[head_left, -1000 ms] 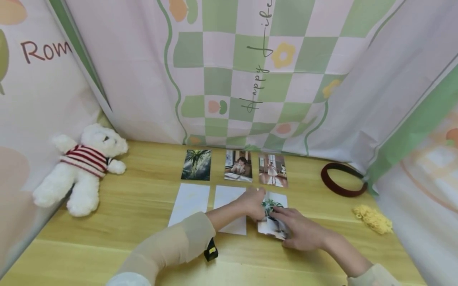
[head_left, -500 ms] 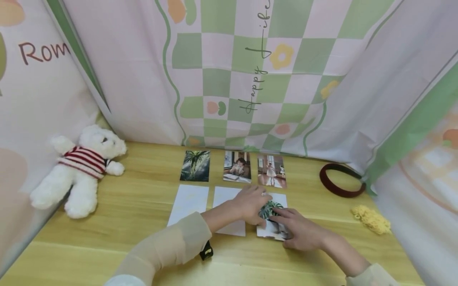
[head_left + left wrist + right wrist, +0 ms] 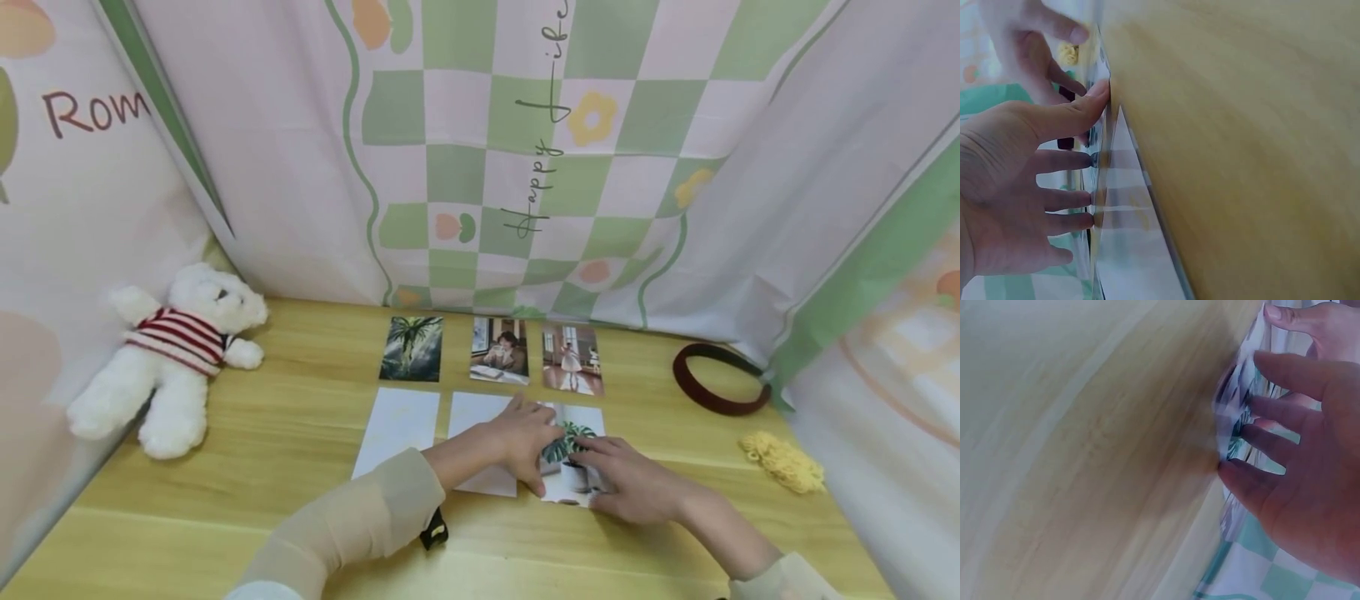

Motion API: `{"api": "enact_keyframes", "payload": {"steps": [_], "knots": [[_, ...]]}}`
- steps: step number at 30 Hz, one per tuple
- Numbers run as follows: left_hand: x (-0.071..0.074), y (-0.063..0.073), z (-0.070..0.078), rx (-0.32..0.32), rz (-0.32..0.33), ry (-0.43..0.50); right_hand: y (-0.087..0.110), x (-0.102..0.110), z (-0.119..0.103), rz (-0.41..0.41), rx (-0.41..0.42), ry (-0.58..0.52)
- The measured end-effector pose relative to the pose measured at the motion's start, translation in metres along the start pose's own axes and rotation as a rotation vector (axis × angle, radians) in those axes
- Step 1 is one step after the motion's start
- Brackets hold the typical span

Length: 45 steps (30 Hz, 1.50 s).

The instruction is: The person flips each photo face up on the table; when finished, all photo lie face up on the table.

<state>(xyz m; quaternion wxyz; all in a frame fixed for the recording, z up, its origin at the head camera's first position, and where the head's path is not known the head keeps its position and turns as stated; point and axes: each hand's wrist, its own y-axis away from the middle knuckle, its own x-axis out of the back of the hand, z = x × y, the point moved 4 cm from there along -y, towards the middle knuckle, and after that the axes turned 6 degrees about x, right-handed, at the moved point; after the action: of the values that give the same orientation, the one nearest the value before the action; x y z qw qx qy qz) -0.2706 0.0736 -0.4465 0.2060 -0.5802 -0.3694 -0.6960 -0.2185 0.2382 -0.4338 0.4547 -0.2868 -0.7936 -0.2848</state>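
Head view: one plant card (image 3: 576, 477) on the bench (image 3: 247, 533), right of two white sheets (image 3: 397, 425); the person's left hand (image 3: 525, 439) at its left side, right hand (image 3: 637, 482) at its right. Left wrist view: left grip wide, fingers apart. Right wrist view: right grip wide, fingertips touching the plant card.

The desk (image 3: 300, 375) has a yellowish wood-grain top. Along its back lie, left to right, a jungle card (image 3: 411, 350), a seated-person card (image 3: 499, 354) and a dancer card (image 3: 572, 360). In front are a left white sheet (image 3: 397, 427), a middle white sheet (image 3: 472, 410) and a potted-plant picture (image 3: 558, 452). A plush bear (image 3: 176, 350) rests at the left, a dark red hoop (image 3: 693, 387) and yellow yarn (image 3: 783, 461) at the right
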Motion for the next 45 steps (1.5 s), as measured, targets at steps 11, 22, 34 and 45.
{"api": "enact_keyframes", "payload": {"steps": [11,22,34,45], "knots": [[0.003,0.003,0.007,-0.025,-0.007,-0.053,-0.011,0.009,-0.008,0.067,-0.012,0.082],[0.017,0.008,-0.031,-0.014,0.010,0.026,-0.030,0.016,-0.023,0.157,-0.015,0.066],[0.006,0.038,-0.074,0.090,-0.116,0.051,-0.073,0.006,-0.047,0.132,0.080,0.093],[-0.005,0.056,-0.087,0.163,-0.241,-0.058,-0.081,-0.009,-0.055,0.098,0.016,0.106]]}}
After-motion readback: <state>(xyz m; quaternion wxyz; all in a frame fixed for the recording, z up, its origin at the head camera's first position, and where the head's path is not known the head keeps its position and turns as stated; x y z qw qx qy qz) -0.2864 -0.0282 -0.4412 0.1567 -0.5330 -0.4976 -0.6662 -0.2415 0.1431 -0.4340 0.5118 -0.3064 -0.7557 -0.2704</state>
